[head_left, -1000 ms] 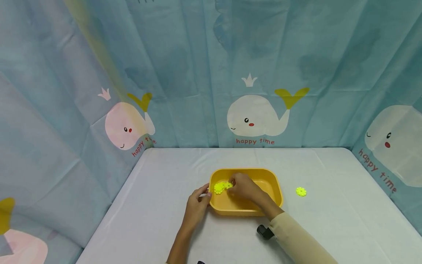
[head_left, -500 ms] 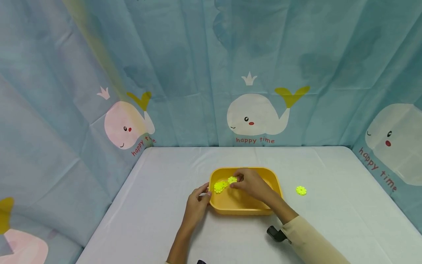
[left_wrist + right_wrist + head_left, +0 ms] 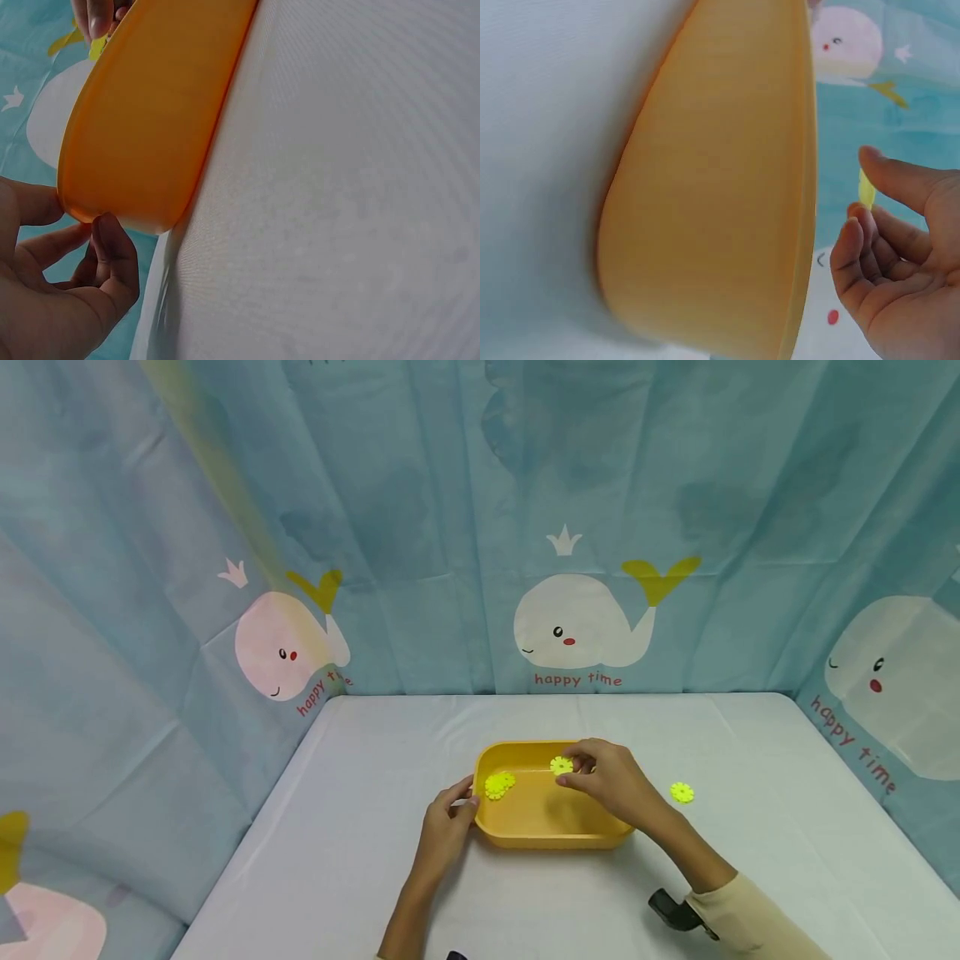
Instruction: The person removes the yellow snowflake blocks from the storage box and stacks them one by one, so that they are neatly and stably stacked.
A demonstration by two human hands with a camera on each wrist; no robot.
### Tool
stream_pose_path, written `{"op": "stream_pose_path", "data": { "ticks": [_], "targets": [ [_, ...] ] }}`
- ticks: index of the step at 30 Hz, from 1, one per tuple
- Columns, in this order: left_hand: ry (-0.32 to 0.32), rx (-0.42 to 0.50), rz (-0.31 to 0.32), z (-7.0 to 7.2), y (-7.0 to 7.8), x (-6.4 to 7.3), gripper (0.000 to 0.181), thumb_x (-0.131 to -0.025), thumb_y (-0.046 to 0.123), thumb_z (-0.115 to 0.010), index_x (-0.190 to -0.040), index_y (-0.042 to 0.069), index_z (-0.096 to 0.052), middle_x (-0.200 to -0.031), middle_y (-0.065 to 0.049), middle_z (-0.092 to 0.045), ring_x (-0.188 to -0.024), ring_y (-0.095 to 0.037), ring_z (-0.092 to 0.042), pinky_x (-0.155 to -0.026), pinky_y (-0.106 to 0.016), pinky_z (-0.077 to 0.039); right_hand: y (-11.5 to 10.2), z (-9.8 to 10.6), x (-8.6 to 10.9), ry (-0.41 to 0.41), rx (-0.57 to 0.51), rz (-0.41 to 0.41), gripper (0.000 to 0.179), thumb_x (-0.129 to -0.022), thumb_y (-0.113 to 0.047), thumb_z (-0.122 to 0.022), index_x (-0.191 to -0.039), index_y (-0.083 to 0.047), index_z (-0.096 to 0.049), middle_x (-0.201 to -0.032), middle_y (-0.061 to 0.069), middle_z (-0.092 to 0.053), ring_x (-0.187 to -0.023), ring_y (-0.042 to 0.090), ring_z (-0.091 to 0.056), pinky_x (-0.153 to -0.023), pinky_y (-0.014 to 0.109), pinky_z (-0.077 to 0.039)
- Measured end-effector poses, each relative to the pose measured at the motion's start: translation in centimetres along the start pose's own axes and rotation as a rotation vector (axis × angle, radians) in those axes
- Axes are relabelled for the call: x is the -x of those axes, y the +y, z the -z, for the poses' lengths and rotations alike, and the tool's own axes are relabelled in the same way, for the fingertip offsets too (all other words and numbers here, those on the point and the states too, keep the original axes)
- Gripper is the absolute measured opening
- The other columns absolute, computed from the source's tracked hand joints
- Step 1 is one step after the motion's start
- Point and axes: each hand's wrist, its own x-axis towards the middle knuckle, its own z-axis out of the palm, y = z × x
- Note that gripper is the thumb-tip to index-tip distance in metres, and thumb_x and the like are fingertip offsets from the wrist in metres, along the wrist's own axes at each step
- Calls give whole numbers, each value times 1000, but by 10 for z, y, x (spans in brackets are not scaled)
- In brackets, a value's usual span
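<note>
A yellow plastic tray [image 3: 555,842] sits on the table, several neon-yellow flower-shaped discs [image 3: 498,784] heaped at its left end. With finger and thumb my left hand [image 3: 446,831] holds the tray's left rim; the left wrist view has that hand [image 3: 67,277] at the tray's end wall. Above the tray's right half, my right hand [image 3: 611,781] pinches one flower-shaped disc [image 3: 561,765] between thumb and fingertips. Seen from the right wrist, this disc [image 3: 866,189] is edge-on, and the other fingers are curled beneath it.
A single flower-shaped disc [image 3: 682,792] lies on the white tablecloth [image 3: 375,760] to the right of the tray. A blue curtain [image 3: 450,527] with whale prints hangs behind and beside the table. A black device [image 3: 678,912] is on the right wrist.
My right hand has lifted one disc from the heap and carried it rightward across the tray. The left hand stays at the rim.
</note>
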Motion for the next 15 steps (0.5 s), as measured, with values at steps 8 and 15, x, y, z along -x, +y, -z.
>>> {"op": "stream_pose_path", "data": {
  "ticks": [8, 15],
  "targets": [
    [-7, 9, -4, -1, 0, 0, 43, -107, 17, -61, -148, 4, -62, -126, -16, -60, -110, -31, -70, -83, -23, -62, 15, 17, 22, 106, 32, 7, 32, -85, -20, -91, -110, -5, -78, -87, -5, -65, -83, 14, -60, -67, 22, -53],
    [-7, 10, 26, -1, 0, -1, 43, -107, 18, -61, -149, 7, -62, -127, -14, -59, -111, -29, -69, -84, -21, -61, 27, 34, 39, 153, 49, -21, 37, -85, -22, -91, -115, -6, -77, -99, -2, -71, -86, 14, -62, -67, 22, -53]
  ]
}}
